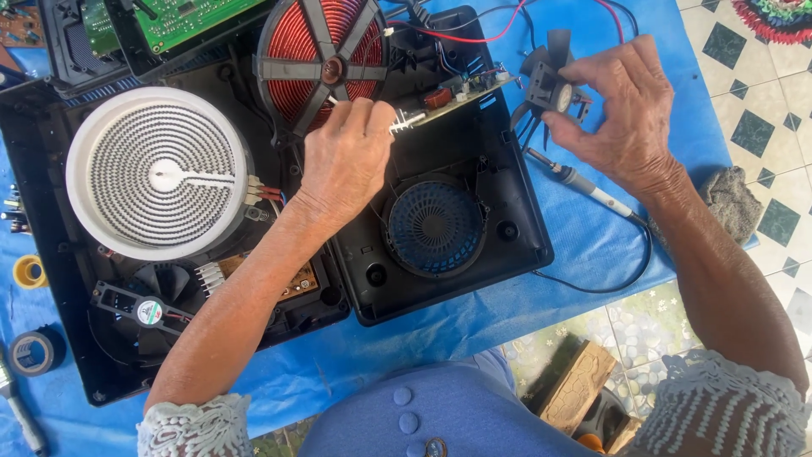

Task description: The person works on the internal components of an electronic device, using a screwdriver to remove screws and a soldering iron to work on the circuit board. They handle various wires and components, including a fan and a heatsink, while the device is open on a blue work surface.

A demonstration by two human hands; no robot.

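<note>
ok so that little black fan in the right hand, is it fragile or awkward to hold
Probably light: the right hand holds the small black fan up with fingertips alone. Its thin blades look exposed, so likely easy to snap if squeezed. Red and black wires seem to trail toward it, so it may tug back when lifted away.

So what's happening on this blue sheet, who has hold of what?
A person sits over an opened black cooktop housing on a blue sheet. The right hand holds a small black fan lifted clear of the housing. The left hand grips the edge of a circuit board beside the red coil. A soldering iron lies nearby.
</note>
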